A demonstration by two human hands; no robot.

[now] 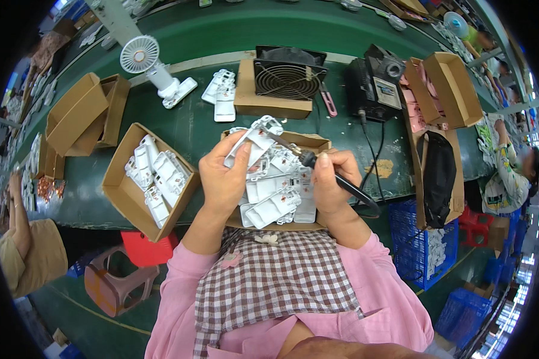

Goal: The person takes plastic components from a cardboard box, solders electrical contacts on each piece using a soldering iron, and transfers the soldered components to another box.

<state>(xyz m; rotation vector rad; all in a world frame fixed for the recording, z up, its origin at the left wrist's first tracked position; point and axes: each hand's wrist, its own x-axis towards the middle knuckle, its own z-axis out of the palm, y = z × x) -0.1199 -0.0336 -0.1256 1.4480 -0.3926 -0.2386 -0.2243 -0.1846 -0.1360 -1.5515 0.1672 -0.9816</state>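
My left hand (224,170) is closed on a white plastic housing (254,145), raised above a cardboard box (317,142) full of similar white housings (274,200). In my right hand (334,179) is a soldering iron (354,190) with a black handle. Its metal tip points up and left, close to the upper part of the held housing; whether they touch I cannot tell. The iron's cord bends behind my right wrist and up toward a black soldering station (374,90).
Left stands a cardboard box (115,185) with more white housings. Behind are a white handheld fan (156,69), loose housings (224,99), a black square fan (288,81) on cardboard and pink tweezers (328,100). Right is a tray with a black pouch (437,179). Co-workers sit at both sides.
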